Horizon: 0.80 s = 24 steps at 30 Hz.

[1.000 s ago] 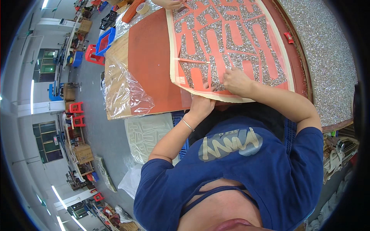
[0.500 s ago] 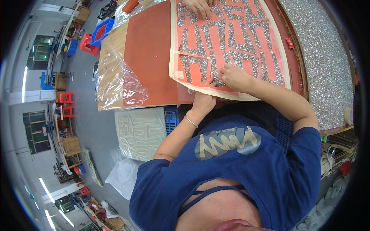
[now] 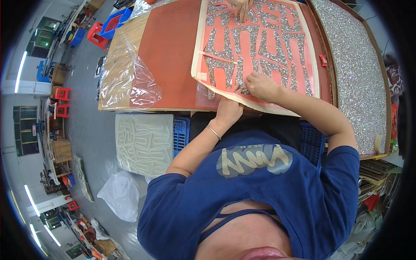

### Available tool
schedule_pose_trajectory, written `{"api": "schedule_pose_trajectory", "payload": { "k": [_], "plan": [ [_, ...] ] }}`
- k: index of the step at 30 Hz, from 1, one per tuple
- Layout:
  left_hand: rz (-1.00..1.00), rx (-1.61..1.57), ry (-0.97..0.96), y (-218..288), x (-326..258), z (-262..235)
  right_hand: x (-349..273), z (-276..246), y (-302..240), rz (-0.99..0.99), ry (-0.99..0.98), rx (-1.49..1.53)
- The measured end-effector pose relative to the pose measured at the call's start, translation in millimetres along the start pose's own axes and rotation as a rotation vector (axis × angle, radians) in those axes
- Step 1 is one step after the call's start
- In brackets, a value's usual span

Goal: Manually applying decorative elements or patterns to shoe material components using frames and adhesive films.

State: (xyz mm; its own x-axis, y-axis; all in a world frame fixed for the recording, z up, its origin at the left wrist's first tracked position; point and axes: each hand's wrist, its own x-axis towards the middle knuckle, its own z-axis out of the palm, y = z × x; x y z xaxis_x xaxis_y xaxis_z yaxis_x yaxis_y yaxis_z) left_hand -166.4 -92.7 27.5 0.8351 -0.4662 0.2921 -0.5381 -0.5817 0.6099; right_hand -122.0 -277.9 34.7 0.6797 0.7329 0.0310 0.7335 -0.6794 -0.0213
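Your hands meet at the sheet's near edge.
Your right hand (image 3: 260,86) pinches a glitter strip (image 3: 241,74) running away from you; your left hand (image 3: 228,110) lies flat, fingers loose, on the sheet (image 3: 197,65) just beneath.

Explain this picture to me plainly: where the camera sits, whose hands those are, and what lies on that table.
The camera sits on a person's head and looks down, so the blue shirt fills the bottom and straight edges bend. The left hand rests at the near edge of a cream board with a red sheet bearing glittery silver cut-out shapes. The right hand presses its fingertips on one of those shapes; whether it pinches anything cannot be told. Another person's hand reaches in from the far side. A tray of silver glitter lies to the right, and crumpled clear plastic to the left.
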Motion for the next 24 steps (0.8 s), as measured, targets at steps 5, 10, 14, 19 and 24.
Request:
{"api": "schedule_pose_trajectory", "payload": {
  "k": [5,10,14,19,24],
  "plan": [
    [0.036,0.048,0.027,-4,-3,2,-4,13,10,0.056,0.174,0.226],
    [0.061,0.12,0.024,-7,-7,7,-3,4,-1,0.114,0.162,0.125],
    [0.074,0.083,0.06,-6,-7,6,2,-10,-23,0.127,0.043,-0.051],
    [0.117,0.088,0.04,-12,-8,7,7,-17,-26,0.037,-0.025,-0.126],
    [0.128,0.053,0.037,1,-3,-1,-10,-49,38,0.491,0.409,0.216]
  ]
}}
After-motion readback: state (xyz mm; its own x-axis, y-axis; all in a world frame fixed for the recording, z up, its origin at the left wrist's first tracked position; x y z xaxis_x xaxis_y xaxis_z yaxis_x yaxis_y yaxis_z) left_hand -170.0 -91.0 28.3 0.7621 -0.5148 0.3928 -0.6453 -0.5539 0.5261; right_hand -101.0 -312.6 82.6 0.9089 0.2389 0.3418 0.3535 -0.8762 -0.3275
